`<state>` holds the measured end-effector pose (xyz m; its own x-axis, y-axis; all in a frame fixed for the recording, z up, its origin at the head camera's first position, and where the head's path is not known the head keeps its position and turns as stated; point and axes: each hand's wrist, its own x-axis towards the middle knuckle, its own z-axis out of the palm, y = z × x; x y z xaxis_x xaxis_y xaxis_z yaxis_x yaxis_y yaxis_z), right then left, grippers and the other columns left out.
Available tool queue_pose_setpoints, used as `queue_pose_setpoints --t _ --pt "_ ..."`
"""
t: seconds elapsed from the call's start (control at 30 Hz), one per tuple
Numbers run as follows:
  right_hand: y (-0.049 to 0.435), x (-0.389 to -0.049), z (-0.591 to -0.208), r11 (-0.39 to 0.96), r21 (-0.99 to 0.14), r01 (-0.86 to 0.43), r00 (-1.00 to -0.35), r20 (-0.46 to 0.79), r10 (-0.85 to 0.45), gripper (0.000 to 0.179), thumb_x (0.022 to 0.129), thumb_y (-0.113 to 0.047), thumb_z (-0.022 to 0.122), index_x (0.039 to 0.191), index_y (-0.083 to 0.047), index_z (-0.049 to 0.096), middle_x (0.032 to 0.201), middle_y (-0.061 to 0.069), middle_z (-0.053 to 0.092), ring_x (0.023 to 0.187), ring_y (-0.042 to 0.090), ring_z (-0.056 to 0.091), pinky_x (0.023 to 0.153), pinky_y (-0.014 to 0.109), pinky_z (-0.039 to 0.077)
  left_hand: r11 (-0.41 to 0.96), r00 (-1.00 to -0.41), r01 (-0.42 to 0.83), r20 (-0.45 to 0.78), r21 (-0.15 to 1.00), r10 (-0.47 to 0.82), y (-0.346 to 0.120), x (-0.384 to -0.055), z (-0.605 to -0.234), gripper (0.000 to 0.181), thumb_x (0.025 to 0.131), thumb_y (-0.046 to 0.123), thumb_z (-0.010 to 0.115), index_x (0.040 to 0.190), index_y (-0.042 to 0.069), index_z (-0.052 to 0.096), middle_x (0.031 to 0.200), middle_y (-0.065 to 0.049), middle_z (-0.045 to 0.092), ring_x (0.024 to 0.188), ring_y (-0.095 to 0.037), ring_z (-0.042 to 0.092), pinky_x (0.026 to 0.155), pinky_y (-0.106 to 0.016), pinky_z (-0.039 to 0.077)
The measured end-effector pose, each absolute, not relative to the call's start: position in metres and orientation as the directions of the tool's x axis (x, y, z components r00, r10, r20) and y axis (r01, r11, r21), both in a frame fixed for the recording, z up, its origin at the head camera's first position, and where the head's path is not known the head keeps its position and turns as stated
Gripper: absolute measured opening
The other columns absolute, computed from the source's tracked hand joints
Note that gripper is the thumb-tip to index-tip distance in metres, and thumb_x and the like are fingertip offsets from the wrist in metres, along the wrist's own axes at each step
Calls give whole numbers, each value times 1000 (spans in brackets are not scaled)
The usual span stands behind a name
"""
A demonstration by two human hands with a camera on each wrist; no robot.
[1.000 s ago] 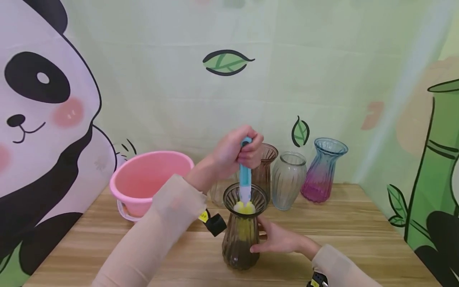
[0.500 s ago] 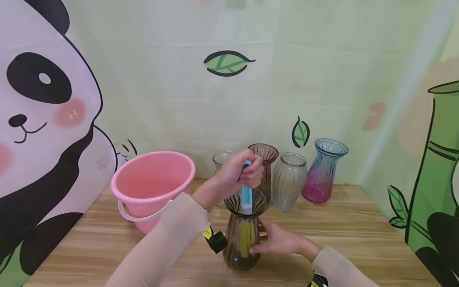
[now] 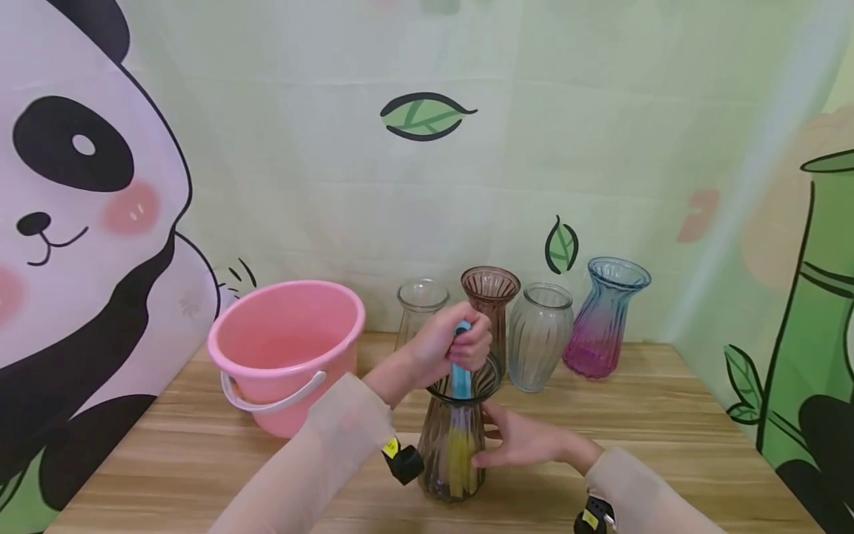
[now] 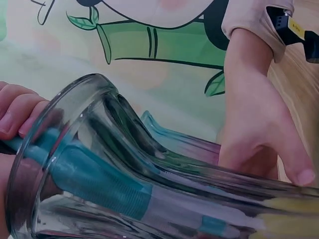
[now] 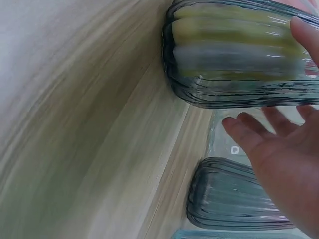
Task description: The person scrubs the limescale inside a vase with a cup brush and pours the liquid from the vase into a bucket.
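My left hand [image 3: 454, 345] is wrapped around the blue handle of a bottle brush [image 4: 99, 179], just above the mouth of a smoky grey glass vase [image 3: 434, 445]. Through the glass, the brush's yellow and white sponge head [image 3: 460, 460] shows low in the vase, close to its base. The vase stands upright on the wooden table. From the right side my right hand [image 3: 527, 439] holds its lower body, with the thumb [image 5: 306, 37] in front and the other fingers behind. In the left wrist view the brush's handle and pale neck run down inside the flared rim.
Behind stand a clear vase [image 3: 422, 295], a brown vase [image 3: 490, 285], a rounded clear vase [image 3: 539, 341] and a blue-to-pink vase [image 3: 603, 319]. A pink bucket [image 3: 287, 378] with a white handle is at the left. A panda-print cloth [image 3: 300, 148] hangs behind the table.
My left hand has moved down with the brush, taking the sponge head from the vase's mouth to near its base. My right hand stays on the vase's side.
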<state>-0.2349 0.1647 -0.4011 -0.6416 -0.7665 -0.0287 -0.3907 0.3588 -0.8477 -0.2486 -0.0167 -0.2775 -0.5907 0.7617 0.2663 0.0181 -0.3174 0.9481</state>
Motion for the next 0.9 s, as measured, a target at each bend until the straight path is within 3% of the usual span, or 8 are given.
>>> queue_pose_setpoints --t 0.3,0.7,0.9 --pt "163 -236 -407 318 -872 -374 -645 -2 -764 73 82 -18 67 137 -1 22 138 18 36 131 34 32 105 35 34 -325 -597 33 279 945 752 -17 -244 -270 35 84 11 23 49 18 26 44 9 26 40 -6 21 43 -21 18" --pt "159 -231 -409 334 -867 -370 -695 19 -719 75 79 -17 71 136 0 24 136 19 38 127 36 38 101 36 39 -365 -599 127 365 922 712 -24 -237 -205 35 82 11 22 48 19 27 42 9 24 38 -7 18 42 -22 14" --pt "158 -228 -408 370 -854 -366 -727 15 -686 76 77 -17 72 135 1 26 135 19 39 124 36 41 97 37 43 -371 -589 143 380 918 713 -26 -235 -197 35 82 10 22 48 18 27 42 8 24 38 -8 19 42 -23 14"
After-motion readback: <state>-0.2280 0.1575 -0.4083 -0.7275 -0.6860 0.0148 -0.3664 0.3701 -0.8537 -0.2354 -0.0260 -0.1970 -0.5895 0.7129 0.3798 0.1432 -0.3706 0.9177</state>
